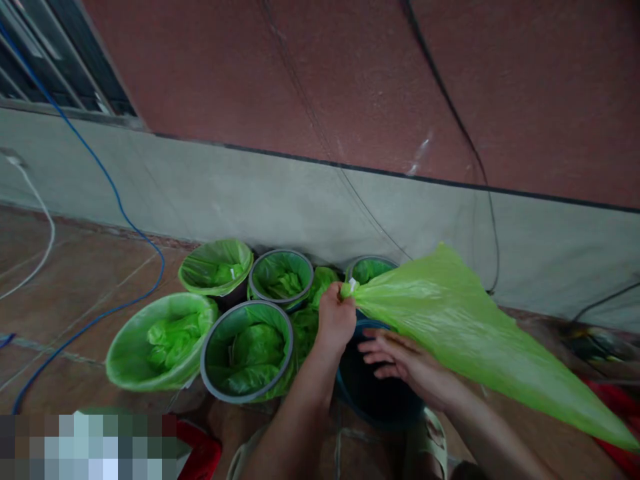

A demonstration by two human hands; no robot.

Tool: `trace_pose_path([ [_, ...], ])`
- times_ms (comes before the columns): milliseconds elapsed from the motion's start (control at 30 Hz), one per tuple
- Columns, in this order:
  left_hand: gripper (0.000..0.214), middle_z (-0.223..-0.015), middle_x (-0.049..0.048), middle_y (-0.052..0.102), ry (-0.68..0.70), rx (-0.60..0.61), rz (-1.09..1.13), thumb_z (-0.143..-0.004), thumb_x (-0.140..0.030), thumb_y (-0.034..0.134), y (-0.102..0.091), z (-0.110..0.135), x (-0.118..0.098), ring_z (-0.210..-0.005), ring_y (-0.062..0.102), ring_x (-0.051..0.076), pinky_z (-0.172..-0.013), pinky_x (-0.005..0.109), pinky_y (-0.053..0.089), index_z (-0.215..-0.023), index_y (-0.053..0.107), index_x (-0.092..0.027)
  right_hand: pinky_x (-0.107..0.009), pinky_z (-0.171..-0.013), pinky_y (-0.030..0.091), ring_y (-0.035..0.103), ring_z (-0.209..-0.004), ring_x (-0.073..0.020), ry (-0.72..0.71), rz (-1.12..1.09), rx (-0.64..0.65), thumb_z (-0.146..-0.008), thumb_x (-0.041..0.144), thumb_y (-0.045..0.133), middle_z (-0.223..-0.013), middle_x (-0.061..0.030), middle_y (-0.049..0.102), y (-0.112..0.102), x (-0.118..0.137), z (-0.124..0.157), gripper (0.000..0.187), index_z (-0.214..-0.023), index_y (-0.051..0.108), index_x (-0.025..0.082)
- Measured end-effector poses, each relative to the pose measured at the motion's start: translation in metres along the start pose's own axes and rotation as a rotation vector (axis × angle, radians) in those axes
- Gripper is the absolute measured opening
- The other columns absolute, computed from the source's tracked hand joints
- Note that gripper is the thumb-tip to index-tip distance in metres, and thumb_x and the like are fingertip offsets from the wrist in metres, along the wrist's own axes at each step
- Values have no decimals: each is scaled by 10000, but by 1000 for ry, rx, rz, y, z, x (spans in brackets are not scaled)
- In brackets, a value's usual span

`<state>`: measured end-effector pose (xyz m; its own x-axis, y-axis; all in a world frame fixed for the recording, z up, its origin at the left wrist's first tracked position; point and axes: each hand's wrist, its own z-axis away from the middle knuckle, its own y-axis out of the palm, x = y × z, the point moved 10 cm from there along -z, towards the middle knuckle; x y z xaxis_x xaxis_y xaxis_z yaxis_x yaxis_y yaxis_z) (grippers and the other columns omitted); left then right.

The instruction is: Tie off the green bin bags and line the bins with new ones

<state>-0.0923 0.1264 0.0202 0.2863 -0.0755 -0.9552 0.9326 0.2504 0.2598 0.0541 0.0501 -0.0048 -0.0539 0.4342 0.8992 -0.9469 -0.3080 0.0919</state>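
My left hand (337,313) is closed around the gathered end of a green plastic bag (450,307), which streams out to the right in the air. A small white tag shows at the gripped end. Below the bag, my right hand (395,353) holds nothing; its fingers are apart over the mouth of a dark blue bin (380,400). No liner shows inside that bin. To the left stand bins lined with green bags, including a grey-rimmed bin (247,393) and a fully draped bin (130,370).
More lined bins (215,267) stand along the wall (225,187). A blue cable (115,187) and a white cable (47,220) run over the tiled floor at left. Black cables hang at right. Red items (607,400) lie at lower right. My sandalled feet are below the bin.
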Motion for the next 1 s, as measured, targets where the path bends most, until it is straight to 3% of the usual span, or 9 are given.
trace_pose_path([
  [67,116,-591,-61,519,9,27,7,-651,-101,550,5,7,1,-562,465,94,-572,211,370,-722,549,-193,-299,-658,568,698,-789,-183,-21,158,184,-840,507,665,-962,-84,748,30,5,23,375,-1068,717,214],
  [133,109,-583,-67,508,-16,57,27,-644,-107,542,12,13,4,-551,449,86,-563,206,367,-718,547,-186,-309,-689,570,692,-765,-173,-187,303,211,-896,478,600,-943,-59,747,43,31,41,323,-1059,722,227],
  [233,65,-611,-56,545,-75,113,55,-652,-148,579,25,26,7,-575,488,88,-581,208,400,-706,560,-179,-371,-871,549,675,-955,-205,-589,616,-156,-926,380,569,-1092,-52,724,13,92,59,290,-1163,689,264],
  [300,70,-653,-39,595,-110,160,54,-675,-216,630,36,33,8,-600,531,98,-606,219,432,-716,591,-175,-457,-1022,467,595,-1160,-266,-775,893,-386,-885,314,616,-1258,-78,667,-9,112,65,384,-1260,644,237],
  [433,203,-641,-13,635,-158,230,-54,-697,-353,698,51,40,19,-560,566,109,-568,225,430,-758,659,-163,-515,-952,467,629,-1032,-303,-704,1159,-636,-897,245,555,-1071,-109,731,-64,87,48,257,-1082,719,177],
  [633,213,-615,5,646,-77,184,-252,-720,-381,705,45,27,32,-631,616,151,-578,231,441,-685,690,-171,-444,-871,511,688,-895,-259,-716,897,-738,-919,363,506,-923,-78,759,-114,69,50,278,-939,738,213],
  [800,308,-812,46,719,-158,107,-139,-734,-454,711,47,35,40,-710,643,154,-652,249,466,-823,691,-160,-421,-881,523,699,-893,-258,-686,764,-805,-892,388,520,-935,-77,765,-128,74,56,280,-918,744,223],
  [900,397,-946,81,737,-262,214,-54,-761,-516,688,72,54,54,-795,665,168,-688,259,474,-939,690,-162,-415,-877,526,700,-890,-256,-683,748,-823,-887,378,531,-933,-81,764,-127,72,58,271,-922,747,219],
  [1000,385,-976,68,742,-209,315,-7,-655,-353,798,96,65,59,-859,673,185,-756,273,493,-972,681,-170,-413,-883,523,699,-900,-254,-691,726,-837,-888,375,541,-945,-87,764,-125,70,61,266,-925,746,209],
])
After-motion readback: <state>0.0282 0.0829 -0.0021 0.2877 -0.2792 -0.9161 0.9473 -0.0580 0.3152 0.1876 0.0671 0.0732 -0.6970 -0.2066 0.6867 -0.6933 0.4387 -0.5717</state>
